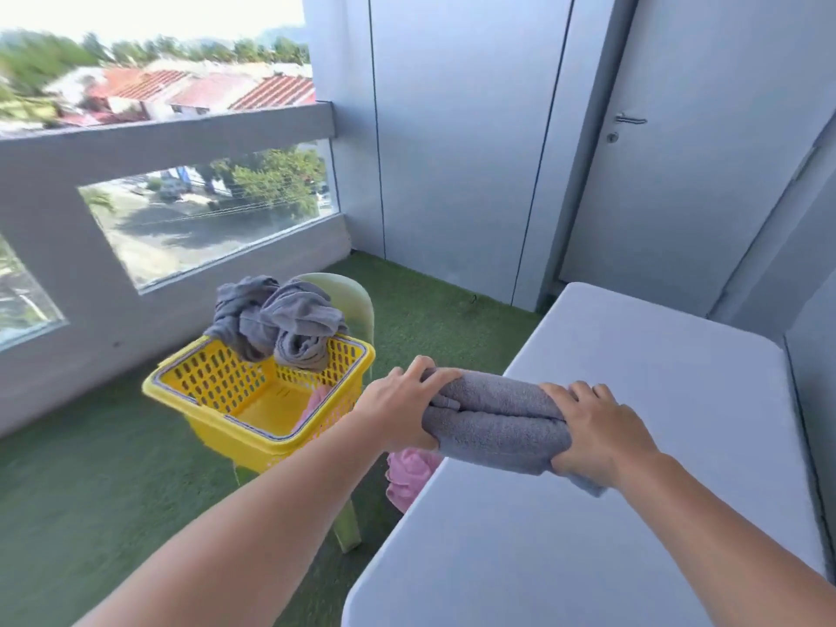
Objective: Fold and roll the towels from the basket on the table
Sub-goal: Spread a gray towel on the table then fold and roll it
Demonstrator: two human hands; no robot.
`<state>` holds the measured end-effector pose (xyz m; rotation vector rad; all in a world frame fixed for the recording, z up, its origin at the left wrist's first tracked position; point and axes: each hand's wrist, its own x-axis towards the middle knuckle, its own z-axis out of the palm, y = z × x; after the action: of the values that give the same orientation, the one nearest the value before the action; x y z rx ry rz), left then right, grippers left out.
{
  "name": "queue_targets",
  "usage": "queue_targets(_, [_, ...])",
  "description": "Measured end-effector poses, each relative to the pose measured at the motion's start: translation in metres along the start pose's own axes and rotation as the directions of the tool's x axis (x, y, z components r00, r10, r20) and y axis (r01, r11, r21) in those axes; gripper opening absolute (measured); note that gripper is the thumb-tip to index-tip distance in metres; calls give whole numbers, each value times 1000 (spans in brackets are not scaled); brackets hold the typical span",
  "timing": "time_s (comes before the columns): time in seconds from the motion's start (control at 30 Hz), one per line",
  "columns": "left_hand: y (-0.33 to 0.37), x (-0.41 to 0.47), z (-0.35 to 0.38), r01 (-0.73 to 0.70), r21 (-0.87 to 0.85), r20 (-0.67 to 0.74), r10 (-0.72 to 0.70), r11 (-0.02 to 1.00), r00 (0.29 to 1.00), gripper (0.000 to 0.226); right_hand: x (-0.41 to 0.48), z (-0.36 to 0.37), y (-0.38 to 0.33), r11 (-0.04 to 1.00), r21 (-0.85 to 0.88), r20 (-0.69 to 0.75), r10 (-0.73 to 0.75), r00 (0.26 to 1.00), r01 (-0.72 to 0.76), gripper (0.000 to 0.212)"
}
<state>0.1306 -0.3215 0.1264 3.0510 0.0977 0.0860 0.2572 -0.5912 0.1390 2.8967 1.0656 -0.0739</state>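
Grey terry towel (497, 427): thick soft roll, at left edge of smooth white table (633, 491). Left hand (398, 407) and right hand (597, 427): fingers curled, grasping roll ends. Yellow perforated plastic basket (212, 377) beside table.

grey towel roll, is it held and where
Yes: the left hand grips the grey towel roll at its left end, the right hand at its right end.

The white tabletop (656, 400) carries a rolled grey towel (497, 427) at its left edge, with the roll's left end jutting past that edge. Beside it, a pale green chair (348, 296) on artificial grass (90, 491) bears a yellow basket (235, 427).
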Motion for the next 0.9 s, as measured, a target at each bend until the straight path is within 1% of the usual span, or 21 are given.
queue_targets(0.13, [-88, -58, -9, 122, -1, -6, -122, 992, 992, 112, 38, -2, -95, 992, 8, 7, -124, 992, 124, 105])
queue_targets(0.37, [-268, -166, -8, 298, -24, 25, -297, 954, 954, 114, 106, 16, -298, 957, 38, 13, -289, 957, 288, 108])
queue_targets(0.53, [-360, -220, -5, 380, -60, 56, -377, 923, 925, 110, 145, 24, -401, 925, 77, 62, -378, 924, 373, 110])
queue_targets(0.7, [-427, -223, -6, 410, -65, 73, -405, 910, 911, 108, 191, 29, -460, 913, 94, 81, -405, 911, 397, 110])
queue_targets(0.9, [-489, -174, 11, 388, -75, 114, -378, 919, 919, 107, 261, 46, -479, 926, 96, 131, -374, 918, 364, 113])
